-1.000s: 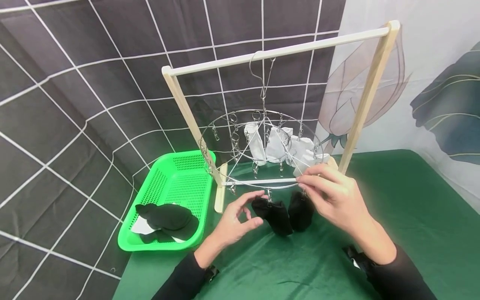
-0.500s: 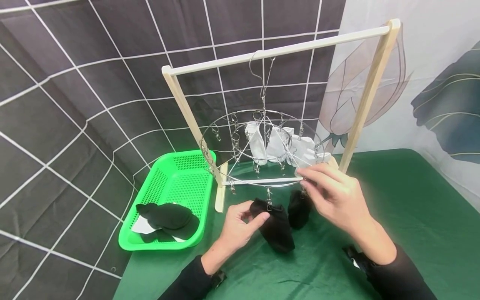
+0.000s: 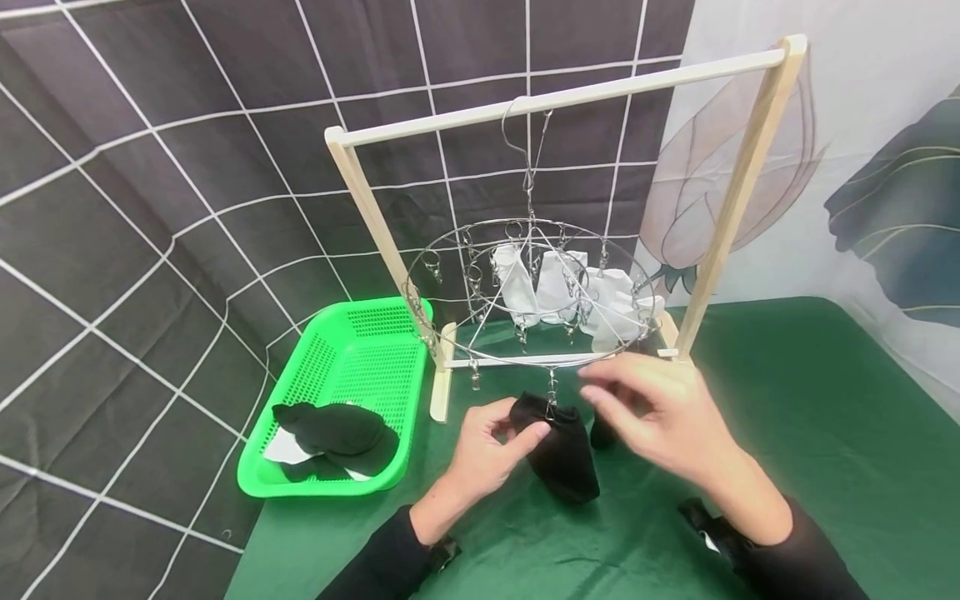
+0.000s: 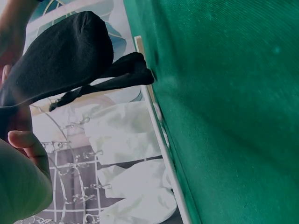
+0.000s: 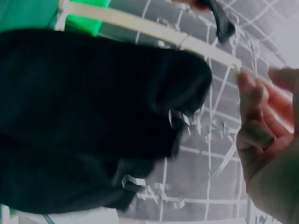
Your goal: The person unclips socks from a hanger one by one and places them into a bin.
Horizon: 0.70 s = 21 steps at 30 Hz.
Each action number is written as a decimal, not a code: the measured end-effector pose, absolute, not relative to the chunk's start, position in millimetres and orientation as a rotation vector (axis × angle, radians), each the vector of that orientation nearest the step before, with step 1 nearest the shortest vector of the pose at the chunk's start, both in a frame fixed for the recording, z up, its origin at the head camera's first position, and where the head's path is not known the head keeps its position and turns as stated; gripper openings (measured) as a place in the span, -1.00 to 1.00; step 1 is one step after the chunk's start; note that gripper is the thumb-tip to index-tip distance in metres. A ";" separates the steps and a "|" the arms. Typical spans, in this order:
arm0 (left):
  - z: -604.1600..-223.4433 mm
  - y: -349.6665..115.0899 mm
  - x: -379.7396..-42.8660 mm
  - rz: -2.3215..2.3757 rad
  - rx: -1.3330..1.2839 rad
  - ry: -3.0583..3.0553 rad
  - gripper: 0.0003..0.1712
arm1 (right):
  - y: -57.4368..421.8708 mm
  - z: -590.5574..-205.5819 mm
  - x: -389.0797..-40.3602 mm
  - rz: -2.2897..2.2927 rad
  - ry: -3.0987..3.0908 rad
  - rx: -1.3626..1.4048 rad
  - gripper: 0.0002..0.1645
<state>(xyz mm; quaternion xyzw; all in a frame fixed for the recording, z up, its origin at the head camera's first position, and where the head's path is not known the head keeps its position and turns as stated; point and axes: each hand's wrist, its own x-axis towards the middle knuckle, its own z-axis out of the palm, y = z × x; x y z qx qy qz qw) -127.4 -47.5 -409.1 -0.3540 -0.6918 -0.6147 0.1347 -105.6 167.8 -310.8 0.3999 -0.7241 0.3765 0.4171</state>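
Observation:
My left hand [image 3: 487, 446] pinches the top edge of a black sock [image 3: 564, 471], thumb in front. The sock hangs from a metal clip [image 3: 552, 408] on a round wire sock hanger [image 3: 517, 362]. My right hand [image 3: 667, 408] is just right of that clip, thumb and fingers bent and slightly apart, with nothing seen between them. Behind it another black sock [image 3: 602, 435] is partly hidden. In the right wrist view black cloth [image 5: 93, 93] with clips fills the left, apart from the blurred right hand [image 5: 266, 135]. The left wrist view shows the held black sock [image 4: 70, 53] close up.
Several white socks [image 3: 517, 287] hang at the hanger's back and right. The hanger hooks over a wooden rack [image 3: 585, 97]. At left, a green basket [image 3: 412, 417] bears black and white garments [image 3: 337, 437]. A green cloth [image 3: 825, 467] covers the table.
My left hand has moved right and taken hold of the black sock's top edge. My right hand has come off the hanger's rim and moved slightly left and down towards the clip.

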 end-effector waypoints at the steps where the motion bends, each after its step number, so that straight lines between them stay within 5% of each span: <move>1: -404.7 -46.4 -125.4 -1.781 -1.035 -1.999 -0.90 | 164.6 -312.0 -105.1 0.952 -1.841 1.037 -0.72; 6: -391.5 -42.8 -119.3 -1.764 -1.064 -1.984 -0.88 | 149.8 -321.0 -103.7 1.065 -1.885 1.112 -0.55; 21: -417.2 -39.8 -123.7 -1.735 -1.117 -2.125 -0.90 | 134.3 -336.8 -103.6 1.307 -1.779 0.941 -0.70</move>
